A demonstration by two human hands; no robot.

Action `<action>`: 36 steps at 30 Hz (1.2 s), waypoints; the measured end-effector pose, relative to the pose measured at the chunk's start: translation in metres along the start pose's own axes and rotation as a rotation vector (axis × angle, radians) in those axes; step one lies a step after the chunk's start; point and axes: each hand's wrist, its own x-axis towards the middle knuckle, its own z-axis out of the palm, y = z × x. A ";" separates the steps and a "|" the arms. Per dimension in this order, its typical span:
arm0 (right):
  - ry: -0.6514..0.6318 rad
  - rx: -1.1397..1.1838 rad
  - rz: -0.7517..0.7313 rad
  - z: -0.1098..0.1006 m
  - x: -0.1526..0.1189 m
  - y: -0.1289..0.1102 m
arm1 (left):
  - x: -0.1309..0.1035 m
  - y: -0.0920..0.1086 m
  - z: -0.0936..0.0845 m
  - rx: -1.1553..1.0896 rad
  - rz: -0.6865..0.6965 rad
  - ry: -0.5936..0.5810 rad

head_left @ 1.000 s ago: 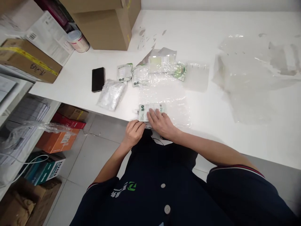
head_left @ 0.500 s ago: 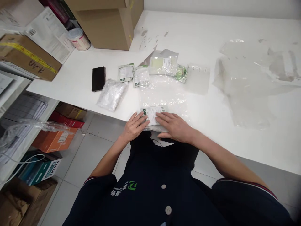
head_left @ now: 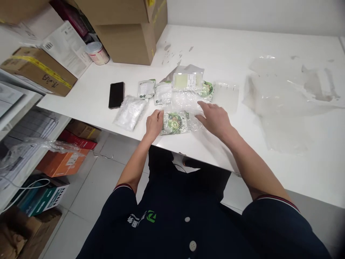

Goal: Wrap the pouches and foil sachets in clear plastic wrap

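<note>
Two hands work mid-frame: the left hand (head_left: 154, 123) pinches the left edge of a green packet (head_left: 174, 122) near the table (head_left: 269, 169) edge; the right hand (head_left: 215, 117) hovers open beside it. Light, limp and probably slippery, it is best gripped by its edges.

The table (head_left: 269, 46) looks smooth, matt white. The green-printed packet (head_left: 175, 122) near the front edge sits in glossy, crinkled clear plastic. Far right, a clear plastic sheet (head_left: 291, 93) shines. Far left stand matt brown cardboard boxes (head_left: 129, 39) and a glossy black phone (head_left: 116, 94).
</note>
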 end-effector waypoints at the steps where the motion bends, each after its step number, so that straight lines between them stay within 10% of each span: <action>1: 0.064 -0.042 -0.030 0.003 0.004 -0.003 | 0.007 -0.001 0.002 0.016 -0.023 -0.026; 7: -0.180 -0.026 -0.464 0.024 -0.008 -0.025 | 0.028 -0.007 0.005 0.122 -0.116 -0.106; 13: -0.172 -0.094 -0.470 0.056 0.000 -0.028 | 0.038 -0.002 -0.005 0.144 -0.159 -0.230; 17: -0.257 -0.110 -0.438 0.038 -0.003 -0.032 | 0.011 -0.002 -0.039 0.092 0.027 -0.234; 22: -0.500 0.005 -0.395 -0.010 -0.030 -0.035 | -0.050 -0.013 -0.057 -0.144 0.324 -0.554; 29: -0.838 0.287 -0.304 -0.044 -0.004 -0.029 | -0.085 -0.010 -0.018 -0.278 0.018 -0.295; 36: -0.647 0.135 -0.149 -0.003 0.064 -0.015 | -0.046 0.007 -0.018 -0.122 -0.201 -0.187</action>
